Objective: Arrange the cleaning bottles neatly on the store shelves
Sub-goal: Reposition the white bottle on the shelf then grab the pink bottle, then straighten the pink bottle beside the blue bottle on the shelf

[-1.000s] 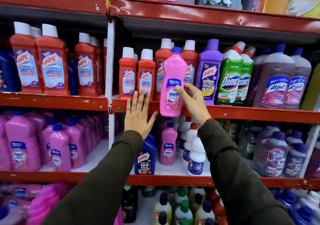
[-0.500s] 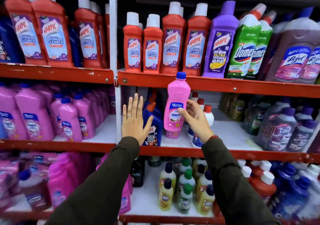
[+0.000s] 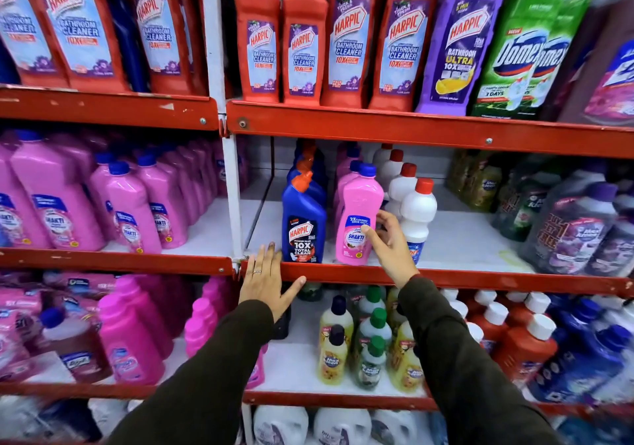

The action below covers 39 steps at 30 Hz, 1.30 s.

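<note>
A pink Shakti bottle (image 3: 356, 204) with a blue cap stands upright at the front of the middle shelf (image 3: 480, 278), ahead of more pink bottles. It sits between a blue Harpic bottle (image 3: 303, 218) and a row of white bottles with red caps (image 3: 417, 211). My right hand (image 3: 391, 242) grips its right side, thumb on the label and fingers behind. My left hand (image 3: 266, 280) lies flat on the shelf's red front edge just left of the blue bottle, fingers spread and holding nothing.
Red Harpic bottles (image 3: 302, 50), a purple one and green Domex fill the shelf above. Many pink Shakti bottles (image 3: 130, 204) crowd the left bay beyond the white post (image 3: 231, 187). Dark purple bottles (image 3: 576, 225) stand at the right. Bare white shelf shows right of the white bottles.
My right hand brought the pink bottle down from the upper shelf level and stood it on the middle shelf. My left hand dropped onto the shelf's front edge. The view tilted downward.
</note>
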{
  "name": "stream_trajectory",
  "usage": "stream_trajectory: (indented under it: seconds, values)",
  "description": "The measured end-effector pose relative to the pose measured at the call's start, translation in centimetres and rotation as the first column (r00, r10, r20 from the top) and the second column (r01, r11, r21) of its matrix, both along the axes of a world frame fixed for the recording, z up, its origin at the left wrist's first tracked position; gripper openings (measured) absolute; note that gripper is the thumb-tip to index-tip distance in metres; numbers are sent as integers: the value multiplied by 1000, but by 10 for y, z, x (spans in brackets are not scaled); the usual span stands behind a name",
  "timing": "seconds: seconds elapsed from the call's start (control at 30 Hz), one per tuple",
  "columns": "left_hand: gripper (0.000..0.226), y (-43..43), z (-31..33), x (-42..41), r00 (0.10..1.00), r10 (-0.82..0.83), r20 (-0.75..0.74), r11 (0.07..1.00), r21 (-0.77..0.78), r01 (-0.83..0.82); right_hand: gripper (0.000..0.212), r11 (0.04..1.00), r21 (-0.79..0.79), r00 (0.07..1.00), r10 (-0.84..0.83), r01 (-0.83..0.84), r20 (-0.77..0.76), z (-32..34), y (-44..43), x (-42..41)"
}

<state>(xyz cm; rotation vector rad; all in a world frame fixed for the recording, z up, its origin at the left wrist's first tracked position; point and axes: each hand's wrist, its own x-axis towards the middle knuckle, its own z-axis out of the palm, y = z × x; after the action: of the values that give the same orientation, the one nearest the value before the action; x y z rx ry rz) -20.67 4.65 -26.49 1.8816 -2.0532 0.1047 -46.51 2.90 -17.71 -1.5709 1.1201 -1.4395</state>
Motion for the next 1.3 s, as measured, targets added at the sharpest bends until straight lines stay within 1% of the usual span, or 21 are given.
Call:
stream_trajectory:
  seconds: [0.2, 0.4, 0.53, 0.67, 0.8, 0.87, 0.93, 1.07, 1.13, 1.2, 1.23, 1.27, 1.3]
  values:
    - [87, 5, -2, -1, 1000, -6, -27, 999, -50, 5, 43, 1000, 21, 1000, -23, 23, 1, -7, -8, -2]
    - [88, 5, -3, -3, 1000, 11, -20, 998, -56, -12, 42, 999, 50, 1000, -4, 5, -26, -22, -11, -3]
    - [96, 6, -4, -3, 1000, 26, -11, 998, -56, -27, 42, 999, 50, 1000, 8, -7, -15, -29, -12, -2]
    - [89, 4, -5, -2, 1000, 21, -11, 998, -54, -22, 45, 999, 46, 1000, 9, -8, -21, -32, -14, -1]
    - [90, 4, -4, -1, 1000, 15, -15, 999, -51, -16, 48, 999, 40, 1000, -3, 4, -27, -34, -14, 1]
    - [95, 5, -2, -2, 998, 4, -64, 999, -44, -7, 50, 999, 27, 998, -20, 21, -52, -37, -12, 3]
    - [97, 6, 2, -4, 984, -9, -179, 999, -43, 1, 52, 998, -8, 994, -59, 58, -87, -40, -9, 5]
    - [84, 5, 11, -9, 899, -12, -438, 997, -72, -21, 60, 988, -48, 983, -153, 148, -102, -47, 4, 14]
    - [76, 4, 17, -13, 832, -11, -555, 995, -90, -48, 56, 955, -101, 954, -289, 280, -84, -49, 15, 21]
    - [71, 3, 25, -16, 728, -38, -685, 993, -107, -48, 48, 883, -205, 896, -442, 423, -52, -49, 28, 33]
    - [69, 3, 30, -18, 660, -67, -748, 993, -115, -30, 43, 866, -243, 889, -458, 437, -33, -48, 34, 40]
    - [67, 3, 35, -21, 582, -100, -807, 992, -123, -1, 40, 880, -254, 907, -421, 402, -21, -46, 39, 48]
    - [67, 4, 40, -24, 494, -131, -859, 991, -131, 36, 40, 919, -230, 943, -332, 319, -17, -43, 43, 58]
